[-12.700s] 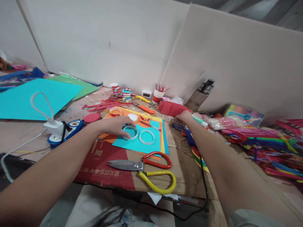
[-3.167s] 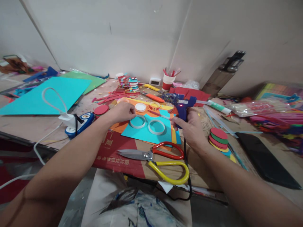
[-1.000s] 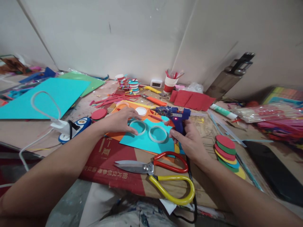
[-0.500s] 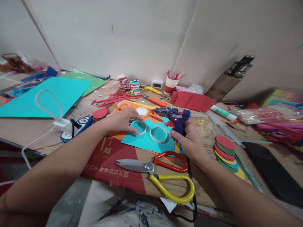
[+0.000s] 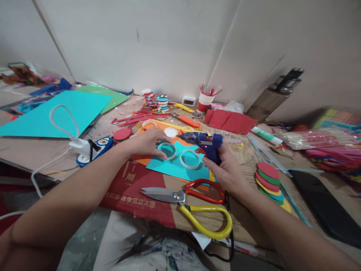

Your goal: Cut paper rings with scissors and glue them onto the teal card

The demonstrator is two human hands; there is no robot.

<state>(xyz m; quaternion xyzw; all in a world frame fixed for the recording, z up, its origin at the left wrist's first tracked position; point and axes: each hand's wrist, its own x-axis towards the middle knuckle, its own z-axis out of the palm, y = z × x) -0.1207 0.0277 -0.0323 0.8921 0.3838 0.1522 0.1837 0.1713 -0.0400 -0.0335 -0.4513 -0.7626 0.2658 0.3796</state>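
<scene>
My right hand (image 5: 225, 167) is wrapped round the grip of a blue hot glue gun (image 5: 207, 141), whose nozzle points left above the orange paper. A small red light glows on the gun. My left hand (image 5: 150, 142) is curved with thumb and fingers apart, at the left edge of a white ring (image 5: 167, 151); its thumb touches or overlaps that ring. A second white ring (image 5: 190, 159) lies to the right, on the same turquoise paper (image 5: 180, 172). Behind them a white disc (image 5: 170, 132) rests on orange paper. Large scissors (image 5: 180, 197) with red and yellow handles lie open in front.
A power strip (image 5: 97, 150) with a white charger is at left, by red discs (image 5: 122, 134). Colored discs (image 5: 267, 177) and a black phone (image 5: 321, 203) lie at right. Utility knives (image 5: 188, 121), a cup of sticks (image 5: 204, 102) and red paper (image 5: 229, 121) stand or lie behind.
The glue gun has shifted slightly left and down in my right hand, its rear end lower. My left hand keeps its place by the ring. The whole view has moved a little.
</scene>
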